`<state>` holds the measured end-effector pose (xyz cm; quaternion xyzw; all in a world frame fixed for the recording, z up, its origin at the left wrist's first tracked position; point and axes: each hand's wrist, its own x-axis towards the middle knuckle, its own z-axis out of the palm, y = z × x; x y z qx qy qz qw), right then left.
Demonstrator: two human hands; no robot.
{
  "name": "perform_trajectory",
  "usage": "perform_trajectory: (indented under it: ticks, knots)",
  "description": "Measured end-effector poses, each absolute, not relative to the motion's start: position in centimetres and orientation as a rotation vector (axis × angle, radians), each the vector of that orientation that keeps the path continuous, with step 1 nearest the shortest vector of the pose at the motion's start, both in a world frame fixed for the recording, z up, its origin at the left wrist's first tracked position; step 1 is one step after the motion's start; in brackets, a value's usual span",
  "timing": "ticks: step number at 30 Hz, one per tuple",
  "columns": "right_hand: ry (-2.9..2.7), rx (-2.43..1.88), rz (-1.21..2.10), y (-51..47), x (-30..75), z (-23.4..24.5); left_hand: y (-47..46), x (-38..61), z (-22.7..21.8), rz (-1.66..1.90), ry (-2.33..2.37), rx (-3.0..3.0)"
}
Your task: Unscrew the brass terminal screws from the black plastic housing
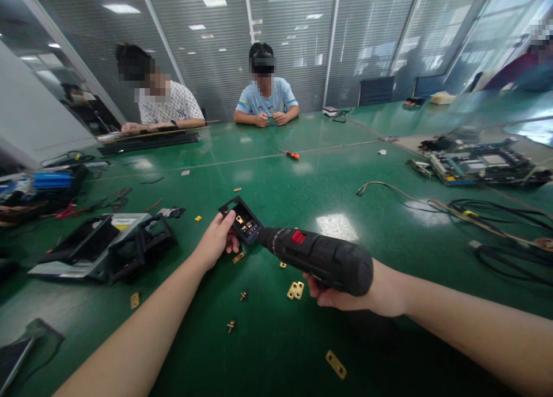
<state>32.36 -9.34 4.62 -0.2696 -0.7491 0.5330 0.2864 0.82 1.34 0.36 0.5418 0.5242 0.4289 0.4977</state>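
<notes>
My left hand (221,239) grips the near-left side of a small black open-topped box (235,205), thumb on its rim. Brass-coloured metal pieces (245,222) lie inside the box. In my right hand (341,298) is a black cordless drill (319,256) with a red switch on top. Its front end points left and meets the right edge of the box; the bit's tip is hidden. Flat brass plates with two holes (295,290) rest below the drill, and another brass plate (336,364) lies nearer me. Two small brass screws (231,326) are on the green table left of the plates.
Black and grey housings (125,244) stand on the left. An orange screwdriver (292,154) lies farther back on the green table (242,169). Circuit boards (484,162) and black cables (510,253) occupy the right. Two people (266,100) sit across the table; another is at far right.
</notes>
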Motion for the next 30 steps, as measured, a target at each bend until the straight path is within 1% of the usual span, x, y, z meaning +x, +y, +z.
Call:
perform_trajectory:
  ticks: [15, 30]
  knots:
    - [-2.021, -0.831, 1.362, -9.86, 32.28, 4.8, 1.28, 0.99, 0.47, 1.043, 1.269, 1.339]
    - [-2.047, -0.791, 1.349, -9.77, 32.3, 4.98, 1.38, 0.97, 0.32, 1.046, 1.285, 1.322]
